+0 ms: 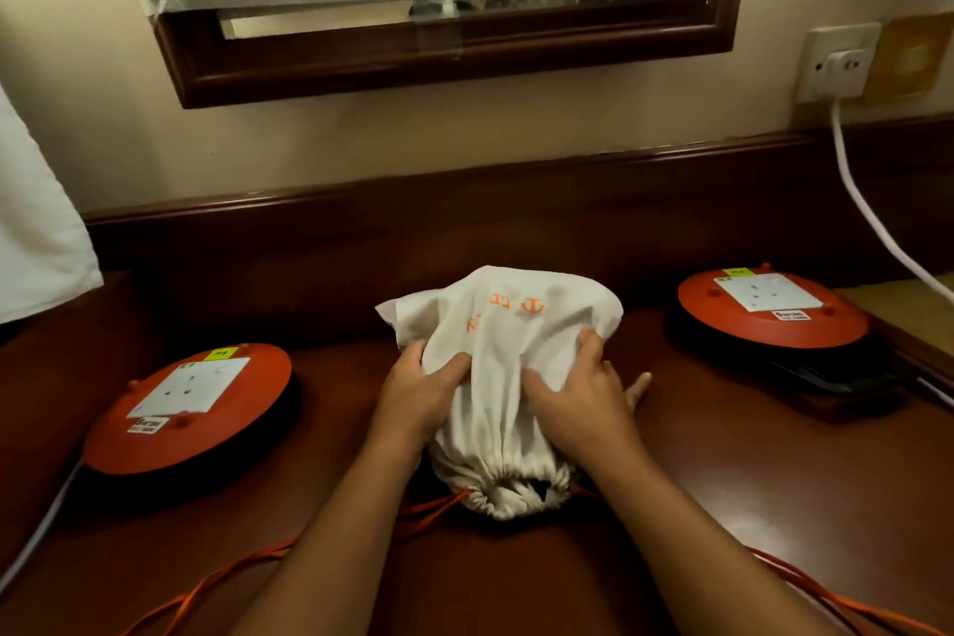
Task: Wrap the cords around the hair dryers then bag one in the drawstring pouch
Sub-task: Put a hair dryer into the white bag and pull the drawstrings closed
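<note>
A white drawstring pouch (503, 367) with orange lettering lies on the dark wooden desk (722, 470), its gathered mouth (521, 491) facing me and nearly drawn closed. Something dark shows inside the mouth; the hair dryer itself is hidden. My left hand (418, 393) grips the cloth on the pouch's left side. On the right side my right hand (578, 390) grips the cloth. Orange drawstrings (433, 511) trail from the mouth toward me across the desk.
Two round orange devices with white socket plates sit on the desk, one at left (191, 408) and one at right (769, 307). A white cable (867, 217) hangs from a wall socket (836, 62). A wood-framed mirror (449, 47) covered with newspaper hangs above. White cloth (36, 222) hangs at far left.
</note>
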`<control>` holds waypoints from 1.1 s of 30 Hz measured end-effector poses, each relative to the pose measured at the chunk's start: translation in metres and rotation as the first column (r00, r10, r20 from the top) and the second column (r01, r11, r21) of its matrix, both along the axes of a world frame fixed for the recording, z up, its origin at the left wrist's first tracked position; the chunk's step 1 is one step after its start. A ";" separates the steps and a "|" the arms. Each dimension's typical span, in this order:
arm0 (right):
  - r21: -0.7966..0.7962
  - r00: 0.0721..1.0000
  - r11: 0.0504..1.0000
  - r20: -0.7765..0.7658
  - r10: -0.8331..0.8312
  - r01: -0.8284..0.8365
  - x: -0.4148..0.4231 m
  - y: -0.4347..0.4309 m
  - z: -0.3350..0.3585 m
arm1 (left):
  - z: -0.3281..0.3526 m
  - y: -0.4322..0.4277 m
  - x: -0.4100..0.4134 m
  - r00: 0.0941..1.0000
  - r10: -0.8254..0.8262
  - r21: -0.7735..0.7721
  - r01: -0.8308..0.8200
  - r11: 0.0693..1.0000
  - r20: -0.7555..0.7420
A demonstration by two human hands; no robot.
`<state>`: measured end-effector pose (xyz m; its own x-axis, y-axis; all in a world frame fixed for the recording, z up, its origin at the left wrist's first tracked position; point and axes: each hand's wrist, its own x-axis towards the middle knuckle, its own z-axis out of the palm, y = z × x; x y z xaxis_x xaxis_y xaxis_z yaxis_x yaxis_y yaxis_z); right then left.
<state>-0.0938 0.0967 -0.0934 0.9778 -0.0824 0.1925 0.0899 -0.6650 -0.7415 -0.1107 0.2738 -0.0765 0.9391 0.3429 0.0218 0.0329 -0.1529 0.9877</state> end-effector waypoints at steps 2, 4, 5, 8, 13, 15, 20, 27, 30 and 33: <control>0.037 0.997 0.998 0.064 0.048 -0.050 -0.001 -0.002 -0.001 | 0.003 0.000 0.004 0.997 -0.066 -0.050 0.064 0.997 -0.040; 0.172 0.987 0.981 0.145 0.065 -0.090 -0.005 -0.005 -0.001 | 0.001 0.000 0.004 0.994 -0.103 -0.116 0.100 0.988 -0.021; 0.229 0.981 0.966 0.179 0.078 -0.119 -0.007 -0.005 0.000 | -0.002 0.001 0.004 0.996 -0.087 -0.134 0.087 0.987 0.007; 0.324 0.956 0.927 0.275 0.100 -0.190 -0.009 -0.003 0.002 | -0.010 0.002 0.004 0.995 -0.031 -0.115 0.041 0.992 0.092; 0.421 0.967 0.886 0.233 0.100 -0.193 -0.002 -0.002 0.000 | -0.009 -0.004 0.001 0.983 -0.092 -0.050 0.101 0.994 0.160; 0.415 0.984 0.902 0.169 0.056 -0.122 0.008 0.003 0.000 | -0.009 -0.004 0.002 0.980 -0.118 -0.007 0.121 0.993 0.163; 0.328 0.987 0.944 0.155 -0.038 -0.015 0.035 0.017 0.000 | -0.014 -0.003 0.000 0.978 -0.115 -0.021 0.121 0.992 0.173; 0.234 0.982 0.971 0.190 0.012 -0.057 0.044 0.010 -0.005 | -0.015 -0.004 -0.001 0.966 -0.046 0.095 0.023 0.995 0.253; 0.175 0.992 0.983 0.122 0.040 -0.061 0.034 0.006 -0.006 | -0.016 -0.001 -0.012 0.945 0.025 0.284 -0.123 0.951 0.326; 0.105 0.992 0.992 0.113 0.051 -0.063 0.018 -0.003 -0.009 | -0.016 -0.003 -0.029 0.917 0.019 0.380 -0.184 0.907 0.399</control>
